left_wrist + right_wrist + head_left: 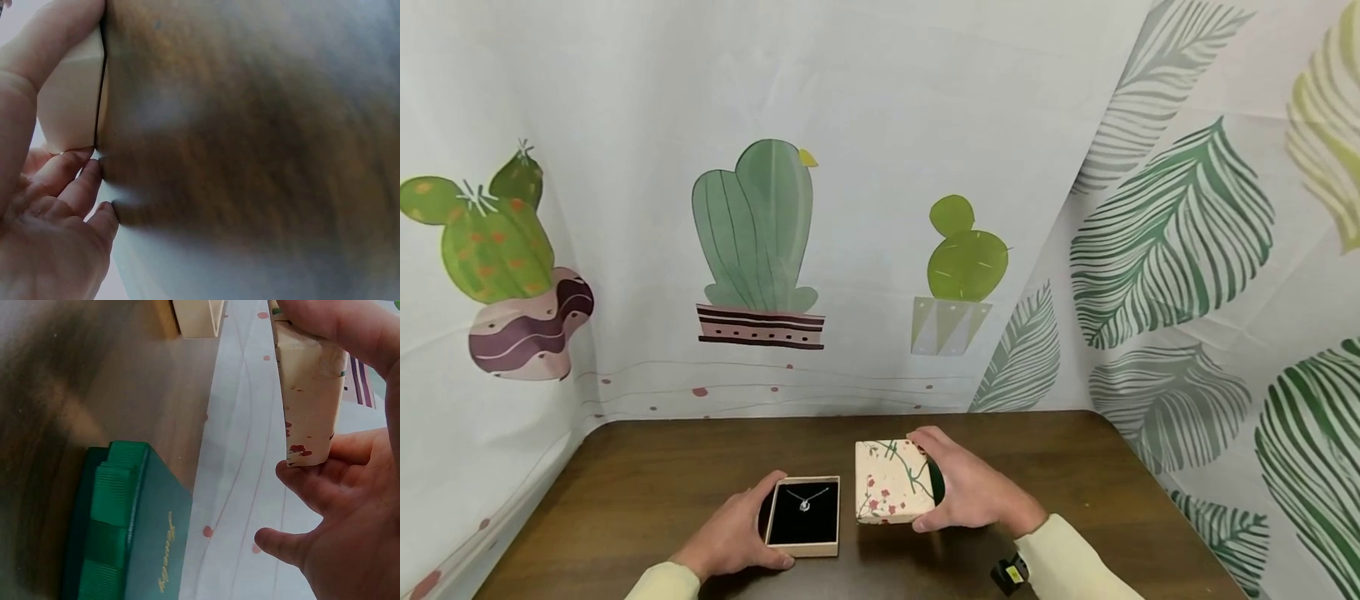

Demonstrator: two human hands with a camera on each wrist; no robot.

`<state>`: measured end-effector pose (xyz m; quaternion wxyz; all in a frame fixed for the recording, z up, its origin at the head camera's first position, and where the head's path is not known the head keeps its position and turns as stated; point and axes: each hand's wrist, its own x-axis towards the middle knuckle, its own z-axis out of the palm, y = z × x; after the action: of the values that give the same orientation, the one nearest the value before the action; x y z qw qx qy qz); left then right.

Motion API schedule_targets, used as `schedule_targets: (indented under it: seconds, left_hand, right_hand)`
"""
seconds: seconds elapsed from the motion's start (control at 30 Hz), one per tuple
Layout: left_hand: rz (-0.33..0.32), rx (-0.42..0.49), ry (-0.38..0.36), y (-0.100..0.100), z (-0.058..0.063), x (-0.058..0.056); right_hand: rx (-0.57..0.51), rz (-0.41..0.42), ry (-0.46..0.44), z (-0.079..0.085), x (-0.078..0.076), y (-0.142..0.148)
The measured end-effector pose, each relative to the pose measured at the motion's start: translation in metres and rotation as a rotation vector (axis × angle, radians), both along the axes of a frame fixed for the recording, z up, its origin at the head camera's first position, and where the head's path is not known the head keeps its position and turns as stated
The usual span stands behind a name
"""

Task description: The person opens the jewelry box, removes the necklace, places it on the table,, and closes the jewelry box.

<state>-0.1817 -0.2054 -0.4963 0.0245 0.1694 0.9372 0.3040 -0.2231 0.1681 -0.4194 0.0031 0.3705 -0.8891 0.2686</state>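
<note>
Necklace box [816,551] is standing open near the head view's six o'clock, the left hand [736,527] gripping it, the right hand [966,483] grasping the floral lid [891,483] at its two o'clock. A tilt could be sending the necklace [805,505], perhaps loosely seated, sliding; a slackening grasp could be dropping the lid. The right wrist view is showing a gold-lettered green box [156,519], which the head view is mostly hiding.

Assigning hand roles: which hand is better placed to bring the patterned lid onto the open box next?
Probably the right hand: it grips the patterned lid, while the left hand holds the open box.
</note>
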Motion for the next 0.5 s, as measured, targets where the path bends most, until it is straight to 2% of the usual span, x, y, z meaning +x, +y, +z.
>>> schedule_targets:
  seconds: [0.3, 0.5]
  left_hand:
    - [-0.001, 0.012, -0.017, 0.001, 0.001, -0.001]
    - [-0.016, 0.038, -0.031, -0.001, 0.001, -0.003]
  right_hand:
    - [0.024, -0.019, 0.013, -0.009, -0.001, 0.004]
    - [0.043, -0.037, -0.028, -0.015, -0.004, 0.005]
